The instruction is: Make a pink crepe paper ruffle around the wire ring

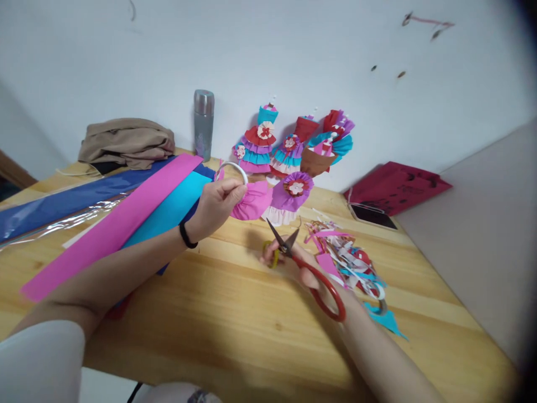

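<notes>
My left hand (216, 208) pinches a white ring (235, 167) beside a gathered pink paper piece (254, 201). Lower and to the right, my right hand (293, 260) holds red-handled scissors (321, 288), their blades parted and pointing up. A small yellow ring-shaped object (275, 258) is also at the fingers of that hand. Just behind the hands stand little dresses of ruffled coloured paper (258, 145), with a purple flower piece (296, 187) in front.
Pink (121, 224) and turquoise (168, 207) paper strips lie left, before a brown cloth (128, 140) and a grey bottle (203, 126). Paper scraps (352, 257) cover the right side. A phone (373, 215) and magenta bag (398, 187) sit behind them on the wooden table (235, 313).
</notes>
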`<state>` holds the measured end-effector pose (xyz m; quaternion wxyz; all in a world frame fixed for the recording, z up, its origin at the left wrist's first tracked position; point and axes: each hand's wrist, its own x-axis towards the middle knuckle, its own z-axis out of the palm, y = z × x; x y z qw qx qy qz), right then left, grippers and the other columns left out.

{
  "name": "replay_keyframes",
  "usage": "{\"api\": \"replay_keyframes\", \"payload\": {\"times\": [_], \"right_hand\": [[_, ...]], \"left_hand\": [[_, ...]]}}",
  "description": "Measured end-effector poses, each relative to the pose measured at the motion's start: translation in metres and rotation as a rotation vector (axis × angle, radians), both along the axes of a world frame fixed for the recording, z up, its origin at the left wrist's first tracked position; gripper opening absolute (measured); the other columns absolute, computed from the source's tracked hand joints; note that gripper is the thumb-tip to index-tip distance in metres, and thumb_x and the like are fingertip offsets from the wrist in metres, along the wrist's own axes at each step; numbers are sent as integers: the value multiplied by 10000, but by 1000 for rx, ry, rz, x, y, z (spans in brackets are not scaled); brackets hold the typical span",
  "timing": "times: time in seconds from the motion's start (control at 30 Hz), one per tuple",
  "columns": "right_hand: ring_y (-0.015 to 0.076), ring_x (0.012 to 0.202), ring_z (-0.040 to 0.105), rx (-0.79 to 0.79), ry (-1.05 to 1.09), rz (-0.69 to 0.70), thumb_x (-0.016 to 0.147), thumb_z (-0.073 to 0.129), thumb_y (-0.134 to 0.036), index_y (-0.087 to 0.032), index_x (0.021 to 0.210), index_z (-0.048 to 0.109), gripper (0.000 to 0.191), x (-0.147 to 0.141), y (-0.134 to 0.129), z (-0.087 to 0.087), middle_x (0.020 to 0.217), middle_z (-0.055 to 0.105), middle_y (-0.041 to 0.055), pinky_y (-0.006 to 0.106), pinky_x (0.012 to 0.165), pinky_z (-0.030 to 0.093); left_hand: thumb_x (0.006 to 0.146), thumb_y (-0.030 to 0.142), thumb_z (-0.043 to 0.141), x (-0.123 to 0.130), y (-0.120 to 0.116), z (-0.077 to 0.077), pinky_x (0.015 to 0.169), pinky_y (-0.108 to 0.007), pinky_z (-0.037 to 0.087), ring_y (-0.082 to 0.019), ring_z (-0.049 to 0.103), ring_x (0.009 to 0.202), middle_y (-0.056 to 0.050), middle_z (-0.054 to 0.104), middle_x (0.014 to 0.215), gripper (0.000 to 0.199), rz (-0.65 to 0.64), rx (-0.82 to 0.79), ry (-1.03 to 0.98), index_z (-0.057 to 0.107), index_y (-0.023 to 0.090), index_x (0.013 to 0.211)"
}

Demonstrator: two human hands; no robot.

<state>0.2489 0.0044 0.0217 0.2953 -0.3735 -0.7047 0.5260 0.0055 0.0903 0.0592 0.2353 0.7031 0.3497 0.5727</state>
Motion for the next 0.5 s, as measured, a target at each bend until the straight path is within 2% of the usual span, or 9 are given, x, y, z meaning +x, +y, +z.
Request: {"api": "replay_keyframes", "payload": {"times": [0.07,0.13,0.3,0.5], "right_hand": [[265,850,595,-79,147,-44,763,498,-841,-269,1115,537,673,-11,-3,5,899,585,67,425,823,464],[250,806,583,-70,205,-85,749,541,-834,-258,1066,533,658,-20,-6,9,843,570,46,414,810,459],[219,770,552,-28,220,-121,829,526,-775,-241,1005,524,562,-25,-10,14,805,563,35,373,743,447],[181,691,518,-2,204,-150,825,557,-766,-236,997,540,558,-24,-11,13,763,540,8,334,672,427]], "left_hand": [[885,318,535,2,-4,0,526,-238,307,-95,367,555,34,415,555,331,-30,10,28,476,178,591],[886,307,543,4,-7,-1,518,-229,308,-89,366,549,38,422,562,320,-69,24,58,494,173,600],[905,290,541,8,-10,-6,505,-218,302,-84,372,542,40,403,559,357,-186,37,124,468,167,577],[907,313,536,10,-11,-8,505,-213,307,-87,373,546,34,420,571,352,-222,5,169,467,172,592]]}}
